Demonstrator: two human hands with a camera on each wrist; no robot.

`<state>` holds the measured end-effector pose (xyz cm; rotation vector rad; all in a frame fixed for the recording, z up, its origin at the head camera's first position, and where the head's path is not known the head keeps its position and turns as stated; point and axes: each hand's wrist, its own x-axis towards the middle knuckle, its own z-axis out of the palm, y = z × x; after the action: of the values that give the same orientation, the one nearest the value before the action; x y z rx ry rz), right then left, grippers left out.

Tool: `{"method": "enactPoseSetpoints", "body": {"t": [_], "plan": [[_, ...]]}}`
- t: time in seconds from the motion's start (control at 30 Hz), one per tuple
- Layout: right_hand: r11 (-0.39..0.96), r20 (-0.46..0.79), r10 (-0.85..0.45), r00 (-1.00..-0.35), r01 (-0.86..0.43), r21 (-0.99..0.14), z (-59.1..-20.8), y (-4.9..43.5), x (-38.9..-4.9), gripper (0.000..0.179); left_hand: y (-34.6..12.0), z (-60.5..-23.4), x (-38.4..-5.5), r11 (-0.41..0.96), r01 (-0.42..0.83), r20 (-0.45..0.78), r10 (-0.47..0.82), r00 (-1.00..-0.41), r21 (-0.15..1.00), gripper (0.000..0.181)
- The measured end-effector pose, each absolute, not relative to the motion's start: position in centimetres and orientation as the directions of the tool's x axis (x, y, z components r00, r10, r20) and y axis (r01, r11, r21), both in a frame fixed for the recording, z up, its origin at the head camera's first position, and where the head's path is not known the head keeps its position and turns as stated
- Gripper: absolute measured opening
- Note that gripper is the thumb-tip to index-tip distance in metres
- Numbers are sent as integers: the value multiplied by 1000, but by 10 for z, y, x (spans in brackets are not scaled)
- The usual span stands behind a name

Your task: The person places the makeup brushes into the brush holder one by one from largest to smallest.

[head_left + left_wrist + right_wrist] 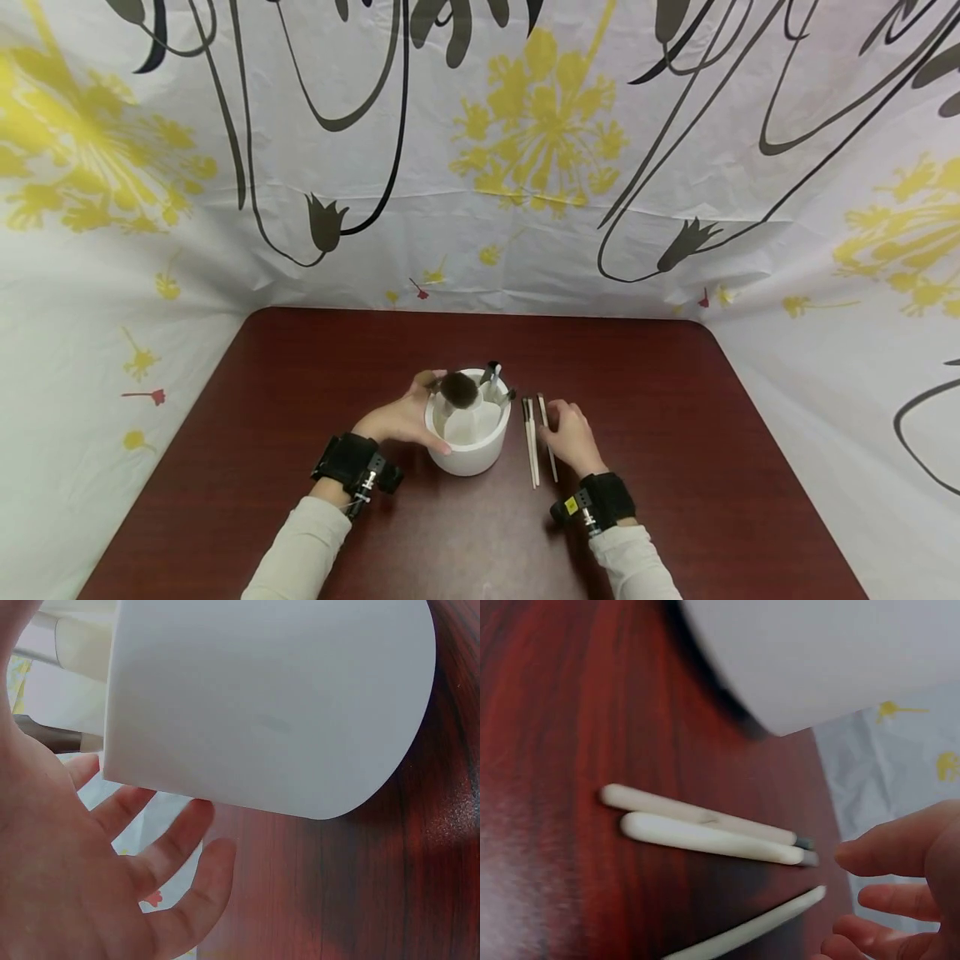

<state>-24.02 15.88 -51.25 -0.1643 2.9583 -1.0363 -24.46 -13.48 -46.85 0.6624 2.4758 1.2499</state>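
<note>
Nearest, two light sleeves [300, 546] are seen. By the right hand [573, 435], fingers loosely bent, nothing is held; whether the single slim brush [552, 457] beside it is touched cannot be told. Next to these, two slim brushes [532, 454] are laid together on the brown table [675, 417]. The white container [468, 460], with a dark round brush [458, 389] inside, is held by the left hand [402, 417], widely spread around its wall. Behind, a patterned cloth [435, 200] is hung.

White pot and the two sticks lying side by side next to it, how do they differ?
The white pot is wide and round; the two sticks are long and slim. The pot holds brushes, while the sticks lie on the table. The left hand grips the pot; the sticks are untouched. Both are pale.
</note>
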Motion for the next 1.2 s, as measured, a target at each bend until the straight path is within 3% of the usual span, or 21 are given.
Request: {"method": "enactPoseSetpoints", "body": {"t": [0.2, 0.5, 0.67, 0.9, 1.2], "plan": [[816, 1, -87, -996, -72, -574, -522, 157, -239, 43, -137, -470, -242, 557, 240, -83, 491, -867, 795, 117], [866, 17, -53, -998, -55, -497, -529, 157, -239, 41, -135, -473, -246, 547, 261, -67, 507, -859, 795, 106], [868, 17, -56, -998, -57, -493, -533, 155, -240, 37, -134, -473, -248, 501, 241, -59, 510, -858, 831, 104], [867, 42, -89, -995, -98, -489, -534, 154, -241, 31, -135, -477, -253, 369, 285, 13, 591, -807, 885, 114], [846, 5, -77, -997, -68, -528, -532, 158, -240, 32, -134, -477, -249, 369, 235, -29, 585, -810, 899, 124]]}}
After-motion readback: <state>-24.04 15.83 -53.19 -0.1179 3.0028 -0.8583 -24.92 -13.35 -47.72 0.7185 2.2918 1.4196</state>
